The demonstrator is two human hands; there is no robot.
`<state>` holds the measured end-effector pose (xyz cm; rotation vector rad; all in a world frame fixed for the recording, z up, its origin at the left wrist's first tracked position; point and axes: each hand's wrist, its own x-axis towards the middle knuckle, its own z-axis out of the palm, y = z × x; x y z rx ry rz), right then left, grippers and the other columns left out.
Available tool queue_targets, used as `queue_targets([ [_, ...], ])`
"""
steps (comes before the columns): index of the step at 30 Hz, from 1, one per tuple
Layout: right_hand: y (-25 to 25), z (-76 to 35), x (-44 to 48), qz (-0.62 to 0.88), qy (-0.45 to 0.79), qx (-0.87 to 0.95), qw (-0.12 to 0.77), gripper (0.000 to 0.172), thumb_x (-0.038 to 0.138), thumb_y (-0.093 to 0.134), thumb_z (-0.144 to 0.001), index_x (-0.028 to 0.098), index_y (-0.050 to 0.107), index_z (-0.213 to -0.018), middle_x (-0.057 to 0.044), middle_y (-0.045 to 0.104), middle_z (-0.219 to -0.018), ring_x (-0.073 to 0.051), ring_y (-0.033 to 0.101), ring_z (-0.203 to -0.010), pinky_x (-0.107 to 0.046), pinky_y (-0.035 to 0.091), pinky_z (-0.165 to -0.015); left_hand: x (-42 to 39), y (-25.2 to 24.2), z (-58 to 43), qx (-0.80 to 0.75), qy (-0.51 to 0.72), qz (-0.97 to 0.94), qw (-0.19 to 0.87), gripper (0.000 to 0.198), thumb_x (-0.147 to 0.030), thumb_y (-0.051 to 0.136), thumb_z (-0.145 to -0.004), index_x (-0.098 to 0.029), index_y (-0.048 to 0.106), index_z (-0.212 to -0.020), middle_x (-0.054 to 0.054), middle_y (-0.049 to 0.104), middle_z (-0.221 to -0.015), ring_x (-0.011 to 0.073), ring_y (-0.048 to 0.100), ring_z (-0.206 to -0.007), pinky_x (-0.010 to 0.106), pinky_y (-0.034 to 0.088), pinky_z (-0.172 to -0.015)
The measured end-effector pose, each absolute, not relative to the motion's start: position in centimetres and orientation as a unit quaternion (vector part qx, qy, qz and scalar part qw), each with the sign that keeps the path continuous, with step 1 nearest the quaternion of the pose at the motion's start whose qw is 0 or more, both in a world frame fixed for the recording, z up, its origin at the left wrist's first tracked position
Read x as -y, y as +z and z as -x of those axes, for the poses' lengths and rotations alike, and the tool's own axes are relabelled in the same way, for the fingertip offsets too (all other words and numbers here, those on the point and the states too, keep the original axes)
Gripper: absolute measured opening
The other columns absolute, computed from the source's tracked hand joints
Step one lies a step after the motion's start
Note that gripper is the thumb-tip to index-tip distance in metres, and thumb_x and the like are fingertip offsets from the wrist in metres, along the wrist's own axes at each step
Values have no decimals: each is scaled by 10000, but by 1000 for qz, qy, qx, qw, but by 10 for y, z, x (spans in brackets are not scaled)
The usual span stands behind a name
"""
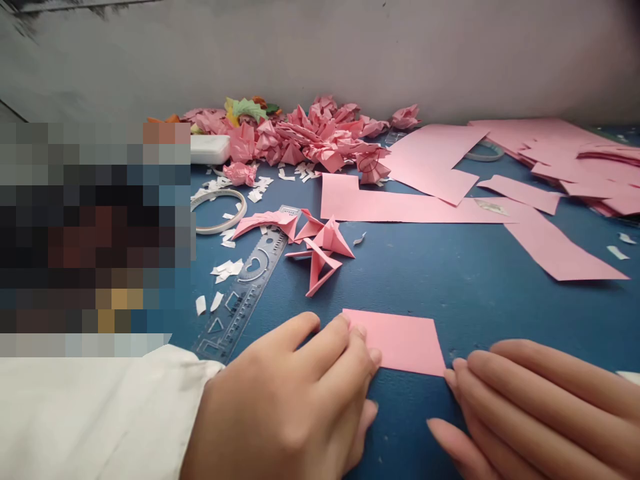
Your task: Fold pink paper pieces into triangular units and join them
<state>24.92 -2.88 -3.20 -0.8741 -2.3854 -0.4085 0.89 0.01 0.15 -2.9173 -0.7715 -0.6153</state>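
A small pink paper rectangle (403, 340) lies flat on the blue table (400, 280) in front of me. The fingertips of my left hand (310, 387) rest on its left end, with the fingers close together. At the paper's lower right corner is my right hand (540, 400), its fingers stretched out side by side and the thumb apart, the fingertips at the corner. Beyond my left hand sit several folded pink pieces (323, 247), beside a clear stencil ruler (250, 280).
A heap of folded pink paper (310, 137) lies at the back near a white box (210, 149). Tape rolls (220, 212), white scraps (227, 269), pink strips (410, 205) and stacked pink sheets (560, 147) are spread about. A blurred area covers the left.
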Motion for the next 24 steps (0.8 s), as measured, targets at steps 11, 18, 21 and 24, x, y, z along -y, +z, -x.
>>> queue_targets([
  [11, -28, -249, 13, 329, -139, 880, 313, 145, 135, 569, -1032, 207, 630, -922, -22, 730, -831, -213, 634, -870, -407, 491, -863, 2, 5, -11, 299, -242, 922, 51, 451, -46, 456, -1039, -162, 675, -663, 7, 715, -678, 172, 596, -516, 373, 464, -446],
  [18, -26, -252, -5, 341, -61, 898, 272, 244, 203, 520, -1061, 95, 644, -1241, -141, 750, -1230, -259, 646, -1154, -446, 470, -976, -5, 2, -9, 286, -272, 911, 115, 316, -152, 484, -1075, -107, 737, -891, 75, 775, -859, 242, 715, -790, 389, 575, -650],
  [21, -27, -252, -2, 317, -27, 907, 275, 240, 169, 506, -1073, 129, 647, -1263, -92, 759, -1239, -221, 628, -1207, -419, 431, -1035, -7, 0, -6, 289, -255, 915, 122, 313, -217, 456, -1100, -52, 722, -1113, 116, 787, -1073, 281, 716, -1016, 408, 592, -833],
  [24, -26, -252, 3, 303, -14, 905, 298, 202, 143, 536, -1063, 152, 664, -1219, -56, 770, -1221, -191, 627, -1205, -381, 421, -1060, -7, 1, -7, 289, -244, 922, 83, 260, -191, 494, -1098, -99, 735, -1067, 71, 792, -1040, 246, 719, -985, 376, 574, -797],
])
